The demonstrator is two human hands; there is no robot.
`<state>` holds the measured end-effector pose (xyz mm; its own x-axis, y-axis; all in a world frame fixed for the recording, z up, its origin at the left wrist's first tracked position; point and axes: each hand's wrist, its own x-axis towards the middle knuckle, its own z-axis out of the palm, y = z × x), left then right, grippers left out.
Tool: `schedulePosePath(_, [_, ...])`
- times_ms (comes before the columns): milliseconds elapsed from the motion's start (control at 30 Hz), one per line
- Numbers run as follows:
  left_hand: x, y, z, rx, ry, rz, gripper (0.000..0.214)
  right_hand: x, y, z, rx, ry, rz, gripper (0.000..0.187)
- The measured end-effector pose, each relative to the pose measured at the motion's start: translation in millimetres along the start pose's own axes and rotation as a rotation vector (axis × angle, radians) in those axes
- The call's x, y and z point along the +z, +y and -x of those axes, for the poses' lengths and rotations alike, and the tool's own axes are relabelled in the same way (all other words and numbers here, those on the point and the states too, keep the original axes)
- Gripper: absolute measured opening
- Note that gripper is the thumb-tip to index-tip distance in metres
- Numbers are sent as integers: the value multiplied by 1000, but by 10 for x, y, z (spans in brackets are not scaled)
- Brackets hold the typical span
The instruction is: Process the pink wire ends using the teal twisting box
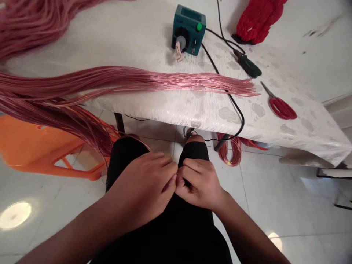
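Note:
My left hand (pixel 151 179) and my right hand (pixel 199 183) meet above my lap, fingertips pinched together and touching. A thin pink strand (pixel 145 145) runs from the hanging bundle to my left hand, and its end is hidden among the fingers. What the right fingertips pinch is too small to make out. Beyond my hands, a long bundle of thin pink wire-like strands (pixel 165 80) lies along the table. Another part of the bundle (pixel 90 132) hangs over the edge at the left.
On the table (pixel 170 110) stand a teal box with a green button (pixel 189 31), a green-handled tool (pixel 249 66), red-handled scissors (pixel 282 106) and a red yarn-like bundle (pixel 260 20). A black cable (pixel 242 117) loops over the edge. An orange stool (pixel 33 146) is left; a pink coil (pixel 231 152) lies below.

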<state>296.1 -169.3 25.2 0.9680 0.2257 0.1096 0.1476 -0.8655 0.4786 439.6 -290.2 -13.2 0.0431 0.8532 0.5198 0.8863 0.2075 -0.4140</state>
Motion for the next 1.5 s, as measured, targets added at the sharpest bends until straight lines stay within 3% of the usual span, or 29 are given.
schedulePosePath(267, [-18,-49,-16,89,0,-48,26,-1,-7,-34,-65,-48,74,24])
schedulePosePath(600, [-16,-59,-46,104,-31,50,23,-31,2,-37,-19,-70,47,21])
schedulePosePath(900, [2,-114,-66,81,-20,240,24,48,28,-18,-116,42,68,25])
schedulePosePath(1133, [21,-126,-120,-44,-5,400,21,101,26,-9,-133,145,70,31])
schedulePosePath(1500, [69,-36,-143,-327,-25,634,17,93,-62,-61,-105,257,61,22])
